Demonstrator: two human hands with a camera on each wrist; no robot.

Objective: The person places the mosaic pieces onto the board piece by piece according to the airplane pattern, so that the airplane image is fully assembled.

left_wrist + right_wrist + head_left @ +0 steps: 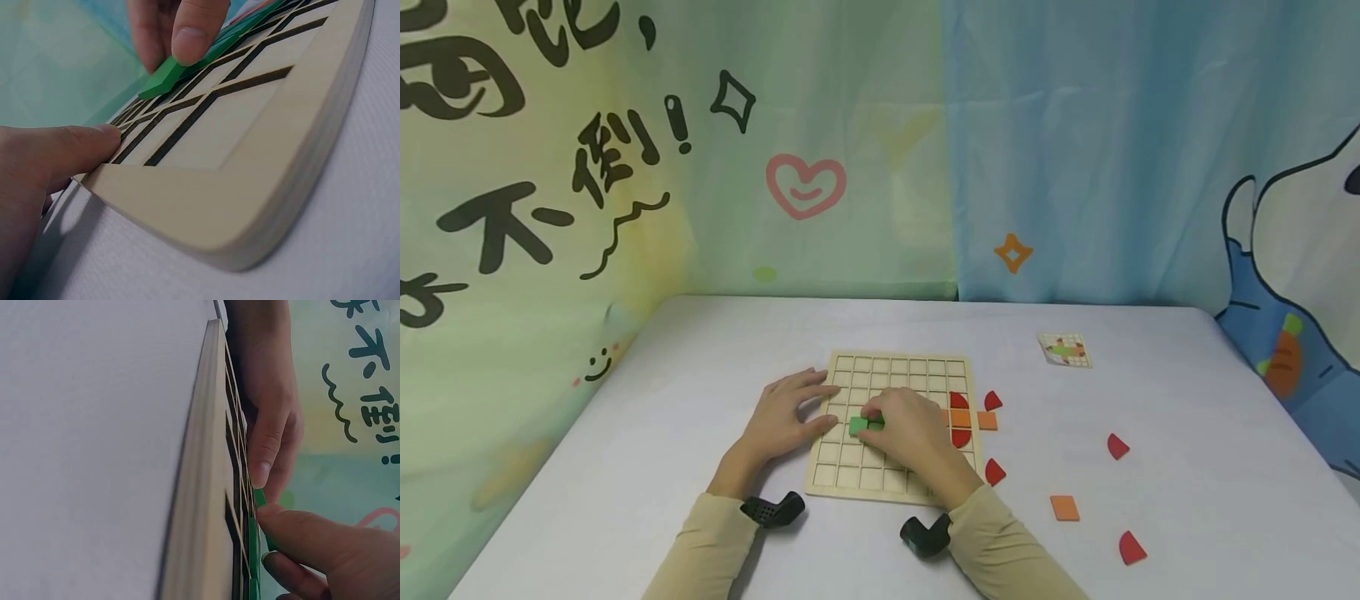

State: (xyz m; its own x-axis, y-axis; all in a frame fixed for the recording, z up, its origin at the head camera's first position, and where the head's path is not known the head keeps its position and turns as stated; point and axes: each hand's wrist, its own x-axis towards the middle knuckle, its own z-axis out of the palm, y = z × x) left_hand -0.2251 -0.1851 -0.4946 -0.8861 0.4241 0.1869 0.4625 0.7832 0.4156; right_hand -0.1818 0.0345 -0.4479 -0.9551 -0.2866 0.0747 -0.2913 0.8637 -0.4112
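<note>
"What's around the white desk [587, 508]?"
"A green curtain [872, 75] and a blue curtain [1075, 167] — both beyond its far edge."
"And the hands?"
"The left hand [784, 421], fingers spread, touches the wooden grid board [850, 479] at its left edge; the right hand [913, 427] pinches a green square tile [857, 427] near that edge."

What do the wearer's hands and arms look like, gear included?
Left hand and right hand are ungloved. Left sleeve and right sleeve: plain beige. Left wrist unit and right wrist unit: black, bent, rounded.
</note>
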